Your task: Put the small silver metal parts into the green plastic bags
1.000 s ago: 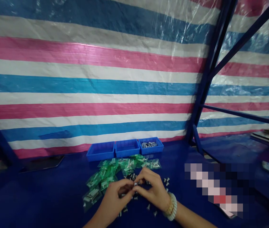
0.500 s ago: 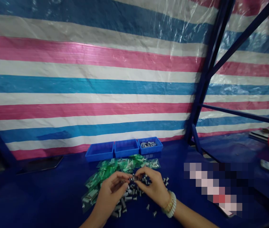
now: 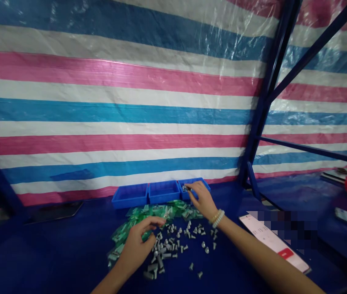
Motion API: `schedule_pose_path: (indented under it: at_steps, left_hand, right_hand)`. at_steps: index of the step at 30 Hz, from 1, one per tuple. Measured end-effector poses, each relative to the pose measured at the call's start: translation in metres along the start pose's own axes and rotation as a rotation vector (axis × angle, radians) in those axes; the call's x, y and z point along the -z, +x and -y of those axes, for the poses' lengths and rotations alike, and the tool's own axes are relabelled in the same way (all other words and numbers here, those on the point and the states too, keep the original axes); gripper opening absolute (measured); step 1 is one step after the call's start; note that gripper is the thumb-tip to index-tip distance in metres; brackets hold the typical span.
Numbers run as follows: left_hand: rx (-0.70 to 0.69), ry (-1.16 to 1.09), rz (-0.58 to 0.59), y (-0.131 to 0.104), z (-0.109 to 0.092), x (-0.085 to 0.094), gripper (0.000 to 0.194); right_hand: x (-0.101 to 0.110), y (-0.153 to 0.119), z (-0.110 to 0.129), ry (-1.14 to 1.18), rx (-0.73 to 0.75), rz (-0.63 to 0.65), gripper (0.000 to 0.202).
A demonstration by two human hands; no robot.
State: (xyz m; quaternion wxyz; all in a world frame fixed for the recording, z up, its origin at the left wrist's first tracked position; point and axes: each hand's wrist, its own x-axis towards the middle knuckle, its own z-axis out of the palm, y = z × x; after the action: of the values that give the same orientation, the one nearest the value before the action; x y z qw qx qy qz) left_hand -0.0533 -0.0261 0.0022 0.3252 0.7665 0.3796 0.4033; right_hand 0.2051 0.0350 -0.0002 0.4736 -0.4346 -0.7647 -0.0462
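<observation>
My right hand (image 3: pixel 203 200), with a beaded bracelet on its wrist, reaches over the right-hand blue bin (image 3: pixel 207 188). Its thumb and fingers come together at small silver metal parts there; what exactly lies between the fingertips is too small to make out. My left hand (image 3: pixel 139 241) hovers at the left of a loose pile of screws and metal sleeves (image 3: pixel 164 250), its fingers curved and the thumb apart, with nothing visible in it. Behind the pile lie green-and-clear plastic packets (image 3: pixel 153 211), partly covered by the left hand.
A left blue bin (image 3: pixel 130 195) and a middle blue bin (image 3: pixel 164 191) adjoin the right one. At right lies a lit phone (image 3: pixel 273 243), at left a dark flat device (image 3: pixel 57 212). A blue metal frame post (image 3: pixel 261 110) rises before the striped sheet (image 3: pixel 115 110).
My hands have parted. The right one has moved from above the pile, up and away to the right-hand bin; the left stays near the pile, its fingers now apart.
</observation>
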Motion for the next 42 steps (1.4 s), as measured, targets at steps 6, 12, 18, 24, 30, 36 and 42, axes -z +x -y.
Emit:
schedule_pose_path:
  at_steps: [6,12,18,24,30,36,42]
  left_hand:
    - [-0.087,0.368,0.167,-0.001,-0.002,0.005,0.027]
    - [-0.144,0.571,0.368,-0.012,-0.021,-0.001,0.020]
    - [-0.167,0.767,0.377,-0.016,-0.021,-0.015,0.011]
    - [-0.236,0.811,0.344,-0.014,-0.012,-0.018,0.010]
    - [-0.192,0.616,0.311,-0.008,-0.012,-0.018,0.013]
    - [-0.068,0.329,0.121,-0.008,-0.012,-0.024,0.006]
    - [0.135,-0.096,0.165,-0.010,-0.019,-0.031,0.007]
  right_hand:
    - [-0.006,-0.009,-0.012,-0.050,0.015,0.052,0.032]
    - [0.005,-0.049,0.031,0.041,0.007,0.045,0.027]
    - [0.005,-0.056,0.039,0.226,-0.110,-0.035,0.024]
    - [0.001,-0.060,0.043,0.313,-0.189,0.032,0.028]
    - [0.000,-0.062,0.068,0.501,-0.252,0.156,0.024]
    - [-0.001,-0.064,0.083,0.582,-0.227,0.201,0.015]
    - [0.005,-0.063,0.088,0.554,-0.146,0.108,0.006]
